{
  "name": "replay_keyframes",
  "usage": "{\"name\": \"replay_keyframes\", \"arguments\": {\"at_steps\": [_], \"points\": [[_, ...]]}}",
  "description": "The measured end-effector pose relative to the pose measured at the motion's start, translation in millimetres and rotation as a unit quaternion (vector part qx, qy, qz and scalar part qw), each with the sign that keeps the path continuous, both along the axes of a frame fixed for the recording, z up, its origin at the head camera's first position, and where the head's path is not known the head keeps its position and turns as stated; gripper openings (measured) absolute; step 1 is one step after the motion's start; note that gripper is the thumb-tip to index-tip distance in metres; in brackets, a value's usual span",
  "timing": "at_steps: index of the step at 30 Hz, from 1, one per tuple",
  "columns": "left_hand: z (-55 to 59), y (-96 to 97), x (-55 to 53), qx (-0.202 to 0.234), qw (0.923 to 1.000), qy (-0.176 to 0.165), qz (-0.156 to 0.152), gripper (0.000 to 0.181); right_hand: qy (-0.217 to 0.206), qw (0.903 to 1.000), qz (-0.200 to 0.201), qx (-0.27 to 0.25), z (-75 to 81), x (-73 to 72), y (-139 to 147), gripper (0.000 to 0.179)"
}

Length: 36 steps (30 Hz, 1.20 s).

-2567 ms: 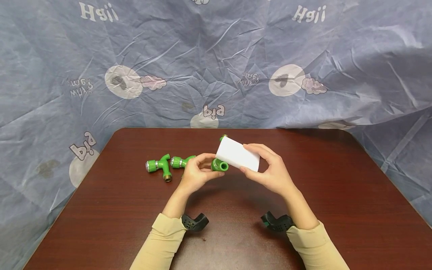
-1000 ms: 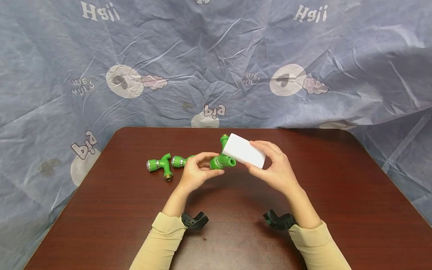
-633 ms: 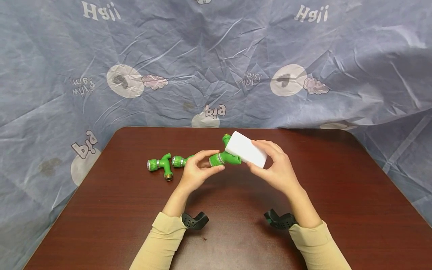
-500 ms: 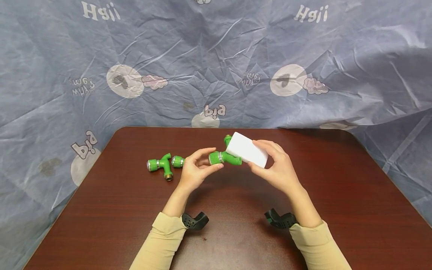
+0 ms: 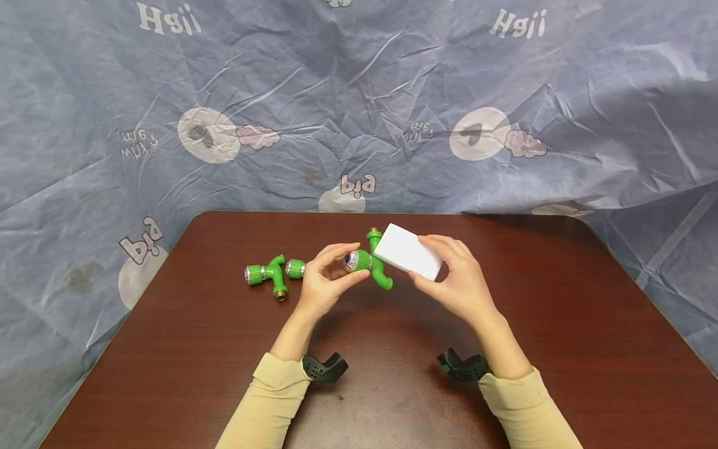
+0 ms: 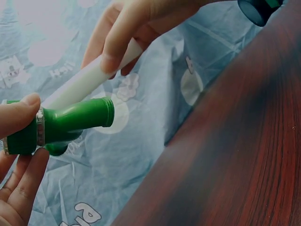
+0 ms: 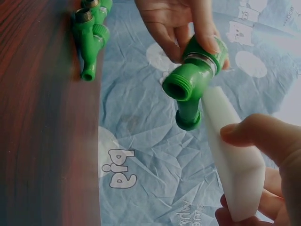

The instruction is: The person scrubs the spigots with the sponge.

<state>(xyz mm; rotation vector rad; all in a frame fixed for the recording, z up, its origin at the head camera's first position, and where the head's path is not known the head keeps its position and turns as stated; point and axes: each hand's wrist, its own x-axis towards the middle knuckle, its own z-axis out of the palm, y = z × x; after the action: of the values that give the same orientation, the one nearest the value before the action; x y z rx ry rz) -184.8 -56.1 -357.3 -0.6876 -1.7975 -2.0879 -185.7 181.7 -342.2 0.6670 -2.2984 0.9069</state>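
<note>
A green tap (image 5: 378, 269) is held above the table by my left hand (image 5: 325, 277), whose thumb and fingers pinch its ribbed knob. My right hand (image 5: 457, 274) grips a white sponge block (image 5: 408, 251) by its near end. The block's far end lies against or right beside the tap's body; in the right wrist view the sponge (image 7: 235, 165) meets the tap (image 7: 188, 82) near its collar. In the left wrist view the tap's spout (image 6: 89, 115) points right, in front of the sponge.
Two more green taps lie on the brown table (image 5: 185, 349) to the left: one tap (image 5: 272, 274) in full view, the other tap (image 5: 295, 269) partly behind my left hand. A printed blue-grey cloth (image 5: 359, 106) hangs behind the table.
The tap has turned in my left hand: its spout swung from facing me to pointing right, then down, and the knob's end now shows. The sponge shifted slightly right along with my right hand.
</note>
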Motion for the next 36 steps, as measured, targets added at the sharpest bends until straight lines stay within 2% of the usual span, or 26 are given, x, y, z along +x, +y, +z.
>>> {"name": "replay_keyframes", "arguments": {"at_steps": [2,8,14,21,27,31,33,36], "points": [[0.2,0.9,0.3,-0.003,1.0000,0.005,-0.008,0.048,0.004,1.0000,-0.005,0.006,-1.8,-0.6,-1,0.056],[1.7,1.7,1.6,-0.010,0.9996,-0.025,-0.009,0.049,0.009,0.9996,-0.010,0.025,-5.4,-1.0,-5,0.057],[2.6,1.1,2.4,-0.007,0.9994,-0.029,-0.019,0.047,0.032,0.9982,-0.049,0.015,-5.7,-1.1,-6,0.056],[4.6,1.9,4.7,-0.033,0.9991,-0.019,-0.018,0.046,0.031,0.9989,-0.022,0.026,-6.2,-0.5,-9,0.057],[8.6,3.7,9.3,-0.059,0.9974,-0.027,-0.030,0.047,0.057,0.9964,-0.056,0.030,-6.9,0.1,-11,0.056],[8.6,5.5,10.3,-0.068,0.9966,-0.031,-0.035,0.048,0.054,0.9971,-0.037,0.040,-6.9,1.3,-14,0.057],[0.7,6.6,5.4,-0.069,0.9966,-0.024,-0.039,0.048,0.051,0.9971,-0.033,0.047,-7.5,1.7,-16,0.058],[-6.7,7.9,0.9,-0.070,0.9964,-0.016,-0.044,0.049,0.059,0.9958,-0.055,0.045,-8.2,1.2,-17,0.058]]}}
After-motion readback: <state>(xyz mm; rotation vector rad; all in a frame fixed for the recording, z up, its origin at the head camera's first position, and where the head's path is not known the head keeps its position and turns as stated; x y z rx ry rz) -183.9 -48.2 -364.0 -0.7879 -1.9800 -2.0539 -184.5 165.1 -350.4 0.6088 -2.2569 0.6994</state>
